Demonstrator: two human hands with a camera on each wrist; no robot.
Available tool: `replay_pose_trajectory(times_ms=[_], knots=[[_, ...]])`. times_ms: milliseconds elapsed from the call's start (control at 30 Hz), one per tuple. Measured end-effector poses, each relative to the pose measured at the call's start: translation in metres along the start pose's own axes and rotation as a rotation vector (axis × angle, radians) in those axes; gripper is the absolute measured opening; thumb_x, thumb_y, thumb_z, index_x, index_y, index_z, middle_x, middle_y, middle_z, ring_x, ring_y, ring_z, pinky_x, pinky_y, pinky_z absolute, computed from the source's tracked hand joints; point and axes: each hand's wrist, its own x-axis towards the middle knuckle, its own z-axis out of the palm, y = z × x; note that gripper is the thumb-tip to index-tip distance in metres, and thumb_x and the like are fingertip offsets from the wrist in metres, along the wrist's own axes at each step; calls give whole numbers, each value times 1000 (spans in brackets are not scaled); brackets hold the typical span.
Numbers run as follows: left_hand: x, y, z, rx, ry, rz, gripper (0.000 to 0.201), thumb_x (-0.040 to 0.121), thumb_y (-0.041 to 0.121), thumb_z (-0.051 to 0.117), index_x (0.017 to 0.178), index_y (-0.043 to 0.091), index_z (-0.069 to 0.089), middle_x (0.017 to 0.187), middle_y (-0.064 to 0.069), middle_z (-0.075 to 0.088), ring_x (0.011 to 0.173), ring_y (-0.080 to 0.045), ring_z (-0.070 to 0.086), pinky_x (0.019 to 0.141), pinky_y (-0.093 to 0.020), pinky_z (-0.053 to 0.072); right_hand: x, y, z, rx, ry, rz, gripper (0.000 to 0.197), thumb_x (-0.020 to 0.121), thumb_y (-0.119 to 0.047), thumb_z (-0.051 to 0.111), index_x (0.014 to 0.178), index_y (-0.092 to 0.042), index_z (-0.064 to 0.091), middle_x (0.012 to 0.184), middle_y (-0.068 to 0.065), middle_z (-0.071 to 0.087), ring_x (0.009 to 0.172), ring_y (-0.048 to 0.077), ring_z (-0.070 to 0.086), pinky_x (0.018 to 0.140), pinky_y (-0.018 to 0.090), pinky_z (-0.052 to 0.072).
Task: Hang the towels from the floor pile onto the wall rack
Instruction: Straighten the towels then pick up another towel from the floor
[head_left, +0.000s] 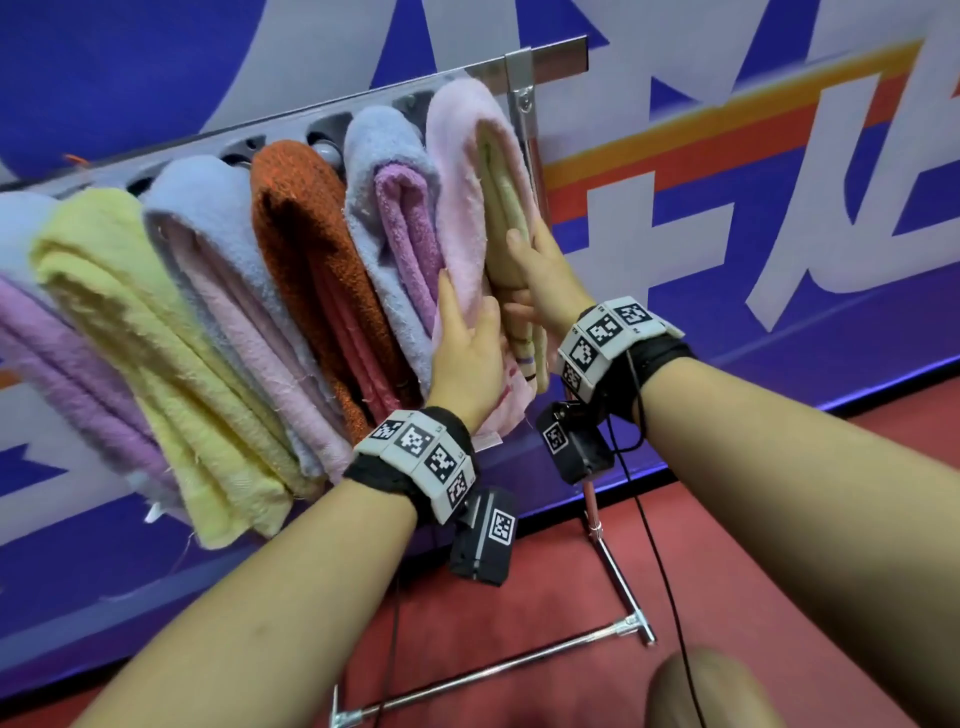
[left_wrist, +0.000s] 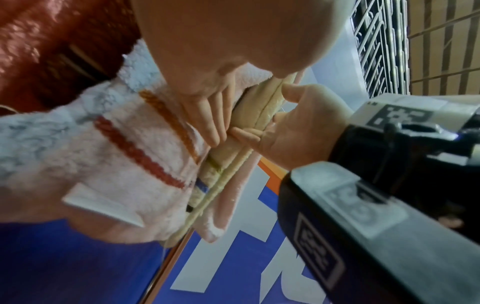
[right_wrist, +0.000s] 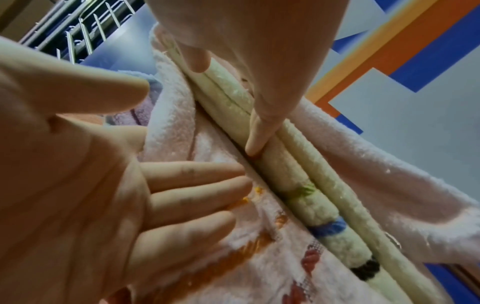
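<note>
A metal rack bar (head_left: 550, 57) carries a row of folded towels. At its right end hangs a pink towel (head_left: 462, 156) with a pale green towel (head_left: 498, 176) folded inside it. My left hand (head_left: 462, 332) lies flat against the pink towel's left face with its fingers straight. My right hand (head_left: 535, 275) holds the green towel, thumb on its front edge and fingers round it. In the left wrist view my left fingers (left_wrist: 215, 115) lie on the pink towel (left_wrist: 116, 164) while the right hand (left_wrist: 298, 127) pinches the green folds (left_wrist: 249, 107). The right wrist view shows the green towel (right_wrist: 298, 185) between both hands.
Left of the pink towel hang a blue-and-purple towel (head_left: 384, 171), an orange one (head_left: 301, 218), a blue-and-pink one (head_left: 208, 218) and a yellow one (head_left: 104, 249). The rack's metal foot (head_left: 618, 571) stands on the red floor (head_left: 545, 587). A blue banner wall (head_left: 779, 208) stands behind.
</note>
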Motion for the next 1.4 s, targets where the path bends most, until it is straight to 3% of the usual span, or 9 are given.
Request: replay_pose_trajectory(times_ms=[67, 167, 400, 533, 667, 900, 1033, 1167, 1400], knots=[[4, -1, 5, 8, -67, -1, 67, 87, 55, 44, 145, 49, 12, 131, 8, 57, 109, -11, 63, 96, -40, 50, 1, -1, -6, -49, 25, -31, 52, 90, -53, 44, 136, -29, 38, 106, -15, 51, 85, 1, 48, 62, 12, 43], [9, 9, 16, 32, -133, 39, 65, 97, 41, 39, 152, 30, 8, 136, 23, 39, 119, 6, 43, 104, -19, 32, 3, -4, -23, -197, 93, -65, 62, 77, -66, 39, 127, -30, 47, 120, -11, 56, 110, 9, 53, 98, 34, 41], [27, 35, 51, 87, -133, -73, 93, 76, 79, 31, 147, 18, 27, 151, -7, 36, 135, -30, 37, 115, -43, 25, -5, -32, -57, -340, 131, -100, 40, 91, -51, 33, 110, -24, 55, 112, 2, 58, 112, 25, 54, 103, 48, 39], [49, 1, 68, 45, -170, -235, 122, 42, 103, 35, 141, 31, 37, 139, -10, 51, 125, -36, 50, 103, -55, 41, -7, -31, -64, -349, 124, -111, 49, 89, -52, 31, 116, -20, 56, 115, 2, 59, 111, 22, 54, 103, 47, 40], [12, 13, 49, 82, -190, -253, 68, 80, 82, 31, 132, 39, 38, 122, -4, 64, 97, -15, 65, 78, -32, 50, -11, -21, -56, -317, 98, -79, 37, 91, -52, 35, 112, -27, 52, 111, -2, 54, 112, 22, 52, 104, 42, 39], [2, 19, 15, 149, -118, -225, 59, 96, 61, 21, 113, 16, 55, 62, -10, 69, 52, -24, 66, 46, -23, 49, -24, -10, -31, -87, 5, 140, 21, 100, -46, 34, 108, -31, 45, 105, -5, 56, 92, 22, 62, 72, 24, 48], [-3, 2, 6, 331, -70, -111, 62, 78, 73, 19, 83, 26, 59, 94, -12, 70, 89, -33, 65, 83, -47, 53, -29, 1, -24, -66, 2, 227, 45, 98, -53, 32, 136, -29, 37, 133, -4, 44, 82, 21, 64, 82, 30, 52], [-13, 3, 4, 415, -96, -32, 56, 92, 54, 23, 103, 18, 64, 112, -21, 61, 109, -36, 53, 99, -47, 40, -35, 9, -30, -112, 6, 258, 56, 97, -56, 30, 144, -26, 34, 149, 1, 37, 89, 24, 65, 91, 35, 52], [-15, 10, 4, 360, -145, -28, 49, 92, 59, 27, 95, 20, 57, 98, -5, 67, 96, -27, 62, 93, -38, 45, -52, 3, -34, -216, 20, 273, 52, 99, -54, 26, 130, -19, 48, 127, 6, 55, 74, 20, 64, 68, 29, 50]])
